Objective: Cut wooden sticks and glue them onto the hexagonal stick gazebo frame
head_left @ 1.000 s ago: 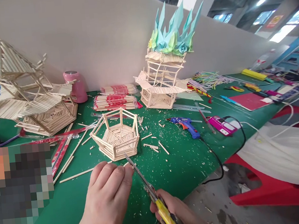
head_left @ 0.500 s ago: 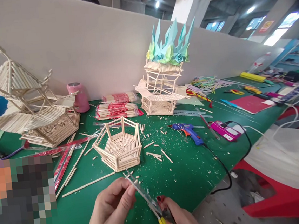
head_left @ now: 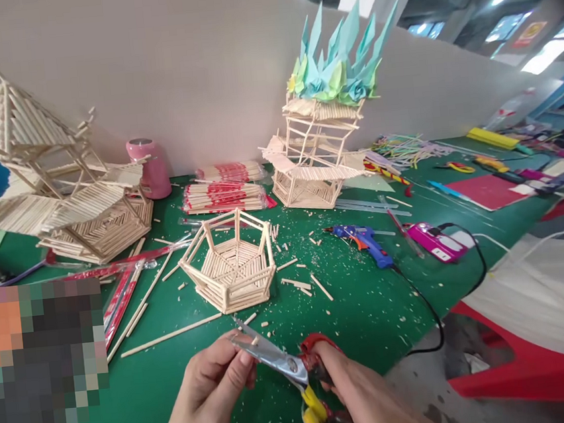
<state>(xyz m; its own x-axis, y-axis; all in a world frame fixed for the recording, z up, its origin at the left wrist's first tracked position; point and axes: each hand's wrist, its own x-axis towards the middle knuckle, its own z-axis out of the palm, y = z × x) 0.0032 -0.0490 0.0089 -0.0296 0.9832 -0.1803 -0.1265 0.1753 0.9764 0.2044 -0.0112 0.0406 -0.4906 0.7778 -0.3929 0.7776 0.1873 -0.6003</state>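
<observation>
My right hand (head_left: 345, 378) is closed around the handles of the scissors (head_left: 293, 369), which have yellow and red grips. Their blades point up and left, slightly apart. My left hand (head_left: 216, 381) pinches a thin wooden stick (head_left: 254, 341) at the blades; only its short end shows, the rest is hidden by my fingers and the blade. Just beyond the blade tips stands a hexagonal stick frame (head_left: 225, 301) with a slatted floor and an open railing. Cut stick bits (head_left: 296, 284) and crumbs lie around it on the green table (head_left: 281, 411).
At left stands a stick pavilion (head_left: 30, 136), at the back a stick tower (head_left: 308, 175) topped with folded blue paper. Packs of sticks (head_left: 223, 197) and a pink container (head_left: 149, 171) are by the wall. A blue glue gun (head_left: 365, 243) lies right, its cord trailing over the edge.
The scissors have turned so that their blades show broadside and apart, and my right hand has shifted slightly right and up. My left hand stays nearly in place. The camera view has tilted down.
</observation>
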